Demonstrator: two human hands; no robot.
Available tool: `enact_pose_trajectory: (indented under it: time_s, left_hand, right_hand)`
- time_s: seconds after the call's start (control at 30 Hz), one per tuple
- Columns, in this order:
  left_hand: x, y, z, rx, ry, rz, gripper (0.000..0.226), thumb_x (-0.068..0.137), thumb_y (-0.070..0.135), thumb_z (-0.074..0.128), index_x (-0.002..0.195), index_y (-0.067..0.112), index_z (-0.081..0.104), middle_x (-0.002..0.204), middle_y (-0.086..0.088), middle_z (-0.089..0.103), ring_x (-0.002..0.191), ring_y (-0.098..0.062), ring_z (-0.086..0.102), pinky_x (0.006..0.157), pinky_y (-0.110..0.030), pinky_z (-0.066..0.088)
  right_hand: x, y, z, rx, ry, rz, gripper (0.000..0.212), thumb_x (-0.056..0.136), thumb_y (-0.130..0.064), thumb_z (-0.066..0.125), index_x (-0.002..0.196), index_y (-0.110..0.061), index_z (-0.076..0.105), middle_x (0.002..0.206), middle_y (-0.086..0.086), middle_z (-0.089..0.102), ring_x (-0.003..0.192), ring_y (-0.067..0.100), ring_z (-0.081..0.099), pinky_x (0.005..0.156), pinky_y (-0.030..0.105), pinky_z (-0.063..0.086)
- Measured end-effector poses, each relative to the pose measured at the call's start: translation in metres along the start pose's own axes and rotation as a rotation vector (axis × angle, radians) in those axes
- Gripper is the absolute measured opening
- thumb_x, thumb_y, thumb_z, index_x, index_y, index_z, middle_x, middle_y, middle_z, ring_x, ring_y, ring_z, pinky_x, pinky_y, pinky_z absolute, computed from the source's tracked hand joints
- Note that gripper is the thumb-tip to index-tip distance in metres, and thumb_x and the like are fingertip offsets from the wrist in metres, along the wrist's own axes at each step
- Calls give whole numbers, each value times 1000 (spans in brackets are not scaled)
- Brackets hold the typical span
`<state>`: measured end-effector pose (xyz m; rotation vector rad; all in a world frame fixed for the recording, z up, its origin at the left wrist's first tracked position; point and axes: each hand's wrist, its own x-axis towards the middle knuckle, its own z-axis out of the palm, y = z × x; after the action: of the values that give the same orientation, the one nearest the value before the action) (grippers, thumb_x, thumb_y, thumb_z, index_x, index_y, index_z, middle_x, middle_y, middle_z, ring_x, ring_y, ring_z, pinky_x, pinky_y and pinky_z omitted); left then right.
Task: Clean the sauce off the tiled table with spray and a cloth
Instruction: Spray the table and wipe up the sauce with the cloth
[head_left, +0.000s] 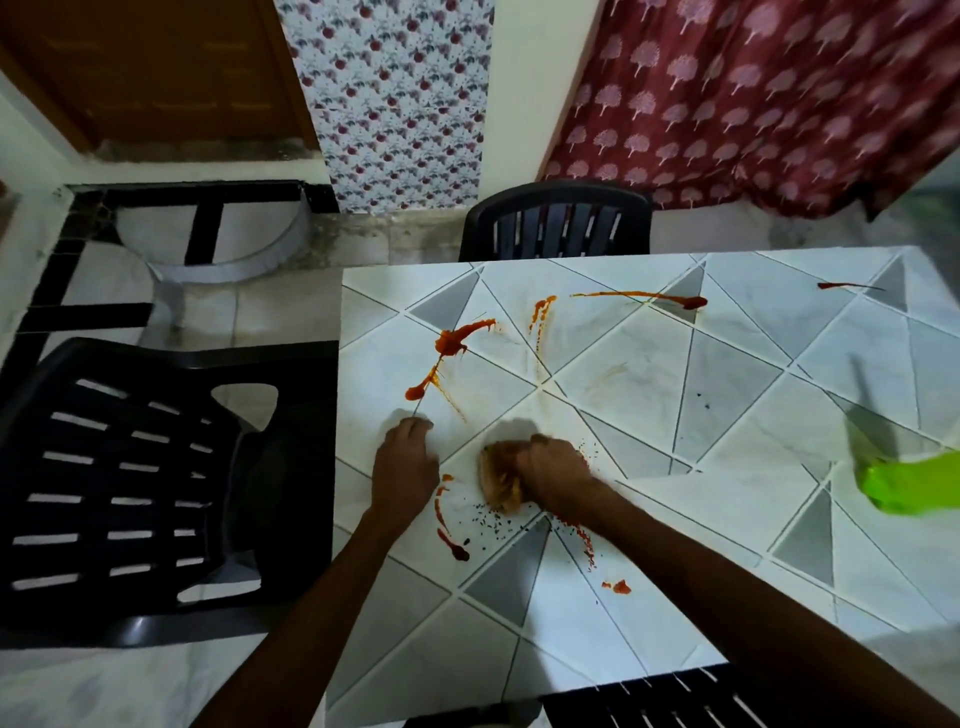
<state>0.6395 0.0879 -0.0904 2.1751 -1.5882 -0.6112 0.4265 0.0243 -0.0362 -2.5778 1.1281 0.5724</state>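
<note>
Dim room; the pale surface (727, 395) glows overexposed, edges bend and smear, a green object (914, 488) blurs.

Bare tiled table (727, 395), black chair (156, 467) alongside.

A cream wall (524, 78) stands at the back, with a brown wooden door (150, 67) on the left. Beside the door hangs a floral panel (395, 104), and a maroon curtain (753, 104) with pale tree motifs hangs on the right. The floor (249, 312) is pale tile. Black slatted plastic seats ring the tiled table (727, 374): a left chair (156, 483), a far chair (556, 221) and a near chair (649, 701). By the door, a black frame (62, 270) holds what may be a pale basin.
</note>
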Motion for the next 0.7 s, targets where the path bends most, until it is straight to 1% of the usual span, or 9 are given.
enact_pose_trajectory:
  time_s: [0.07,0.17,0.27,0.37,0.43,0.5,0.57,0.6,0.7]
  left_hand:
    - [0,8,6,-39,-35,60,46,79,13,61,124,9,60,128,-8,59,118,-28,53,100,-39,46]
    - [3,19,14,-34,-86,152,47,78,22,55,122,8,61,124,-9,62,116,-28,55,99,-39,47]
    - [6,33,23,-27,-111,232,40,81,11,65,120,6,63,121,-11,64,113,-30,58,99,-40,49]
    - [9,45,32,36,-193,304,43,84,7,65,127,6,60,129,-11,61,120,-28,56,103,-37,45]
    - [8,50,36,101,-248,334,44,88,8,62,132,5,56,136,-12,56,125,-28,52,105,-36,43]
    - [7,51,39,134,-252,329,42,90,8,59,132,4,55,137,-12,54,125,-28,51,104,-36,44]
    - [5,49,41,145,-237,325,42,90,5,57,132,4,55,137,-11,55,125,-27,52,103,-35,45]
    - [4,47,41,146,-233,327,43,89,3,56,132,4,55,138,-11,55,125,-27,52,103,-35,45]
    - [3,45,41,144,-233,330,50,87,-2,56,137,4,52,142,-10,52,131,-26,48,108,-34,42]
  right_hand:
    - [-12,3,6,9,12,-15,34,96,-22,62,129,-31,63,112,1,71,102,23,68,88,35,55]
    - [-28,13,-11,158,69,42,44,92,-23,63,134,-37,61,121,0,69,108,27,66,90,30,50]
    - [-37,40,-33,282,203,146,50,85,-18,68,129,-41,65,126,-5,70,112,24,65,89,29,50]
    - [-35,78,-48,413,265,315,44,86,-11,65,124,-32,70,122,-1,72,113,27,66,84,28,47]
    - [-31,105,-55,357,259,413,44,87,-9,62,125,-28,69,123,2,71,114,30,64,80,30,44]
    - [-28,128,-55,315,257,499,43,88,-8,60,127,-26,67,123,4,70,116,32,63,80,31,44]
    - [-24,144,-43,303,225,571,38,91,-15,62,128,-25,63,124,5,68,117,33,63,86,36,49]
    - [-22,147,-33,325,198,604,35,93,-23,62,128,-26,62,124,6,68,115,33,64,87,39,50]
    - [-19,138,-4,502,149,586,33,99,-44,56,129,-31,58,126,5,67,108,28,64,88,36,48]
